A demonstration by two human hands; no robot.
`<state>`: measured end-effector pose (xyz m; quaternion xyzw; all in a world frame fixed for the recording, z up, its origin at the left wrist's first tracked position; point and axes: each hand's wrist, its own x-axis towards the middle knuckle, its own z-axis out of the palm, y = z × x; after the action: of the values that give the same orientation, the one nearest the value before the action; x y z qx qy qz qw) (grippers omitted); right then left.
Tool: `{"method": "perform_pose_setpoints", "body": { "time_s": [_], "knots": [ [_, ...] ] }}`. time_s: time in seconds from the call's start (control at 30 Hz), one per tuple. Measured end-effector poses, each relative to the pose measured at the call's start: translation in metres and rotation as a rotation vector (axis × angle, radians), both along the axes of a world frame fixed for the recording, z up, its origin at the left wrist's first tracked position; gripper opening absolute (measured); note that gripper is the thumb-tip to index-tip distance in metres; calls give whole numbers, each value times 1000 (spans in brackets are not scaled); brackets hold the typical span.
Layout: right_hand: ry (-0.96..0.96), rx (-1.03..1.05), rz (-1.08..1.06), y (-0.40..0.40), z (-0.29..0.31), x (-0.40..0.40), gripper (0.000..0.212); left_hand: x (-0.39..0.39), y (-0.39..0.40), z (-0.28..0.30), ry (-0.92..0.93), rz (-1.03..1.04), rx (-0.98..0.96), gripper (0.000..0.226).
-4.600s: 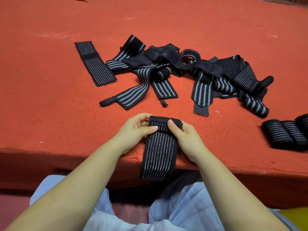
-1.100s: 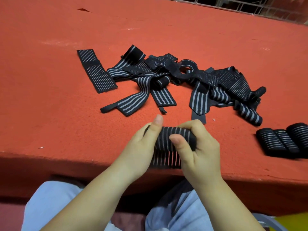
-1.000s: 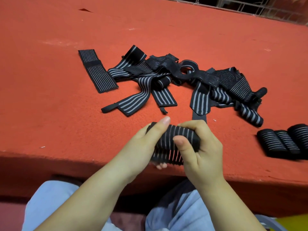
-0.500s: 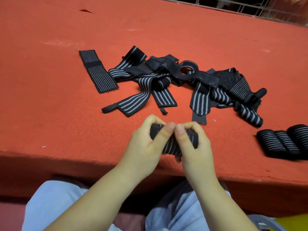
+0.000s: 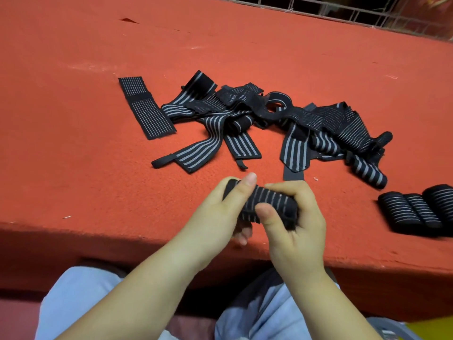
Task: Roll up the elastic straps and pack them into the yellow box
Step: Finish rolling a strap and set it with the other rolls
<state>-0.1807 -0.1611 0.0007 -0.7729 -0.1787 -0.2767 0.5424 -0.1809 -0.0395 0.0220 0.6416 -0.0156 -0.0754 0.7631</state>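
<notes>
A black elastic strap with grey stripes [image 5: 268, 201] is wound into a thick roll near the table's front edge. My left hand [image 5: 218, 214] grips its left end, thumb laid over the top. My right hand [image 5: 297, 222] grips its right end, thumb pressing the front and fingers curled over the back. A short loose end shows under the roll. Beyond it lies a tangled pile of unrolled straps [image 5: 257, 123], with one flat strap [image 5: 144, 107] at its left. Three rolled straps [image 5: 416, 212] lie side by side at the right edge. A yellow corner [image 5: 436, 331] shows at bottom right.
The straps rest on a red felt-covered table [image 5: 73, 155] whose front edge runs just below my hands. A wire grid [image 5: 367, 13] stands behind the far edge. My light blue trousers [image 5: 81, 295] fill the lower view.
The strap that hung flat over the table edge is now wound almost fully into a roll. In the last half second my thumbs moved apart along the roll.
</notes>
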Motion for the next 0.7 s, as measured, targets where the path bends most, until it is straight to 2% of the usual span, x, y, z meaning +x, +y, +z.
{"method": "perform_pose_setpoints", "body": {
  "time_s": [0.07, 0.1, 0.13, 0.17, 0.2, 0.3, 0.33, 0.37, 0.43, 0.5, 0.6, 0.63, 0.7],
  "knots": [
    [290, 184, 46, 3, 6, 3, 32, 0, 2, -9, -306, 112, 191, 31],
    [498, 291, 94, 4, 9, 5, 33, -1, 4, -14, -442, 137, 329, 27],
    [694, 400, 152, 4, 10, 8, 36, -2, 5, -19, -532, 141, 439, 25],
    [804, 464, 182, 3, 11, 10, 39, -3, 5, -22, -558, 134, 483, 24],
    [795, 461, 186, 2, 11, 11, 40, -4, 3, -23, -522, 126, 460, 24],
    [349, 231, 88, 0, 8, 6, 30, -1, -3, -16, -176, 92, 109, 33],
    [273, 202, 81, -1, 5, 4, 26, 0, -4, -14, -97, 85, 39, 37],
    [263, 226, 74, 0, 4, 3, 24, 0, -4, -14, -108, 95, 53, 38],
    [393, 380, 97, 4, 6, 1, 28, -1, -3, -16, -312, 153, 218, 32],
    [648, 579, 155, 8, 10, 1, 38, -2, -1, -20, -485, 201, 414, 24],
    [1050, 813, 362, 12, 14, 0, 49, 1, 2, -27, -662, 329, 574, 18],
    [1130, 881, 432, 13, 15, -1, 49, 3, 3, -31, -723, 353, 621, 20],
    [1164, 965, 495, 12, 11, 0, 46, 4, 4, -39, -789, 321, 721, 23]
  ]
}}
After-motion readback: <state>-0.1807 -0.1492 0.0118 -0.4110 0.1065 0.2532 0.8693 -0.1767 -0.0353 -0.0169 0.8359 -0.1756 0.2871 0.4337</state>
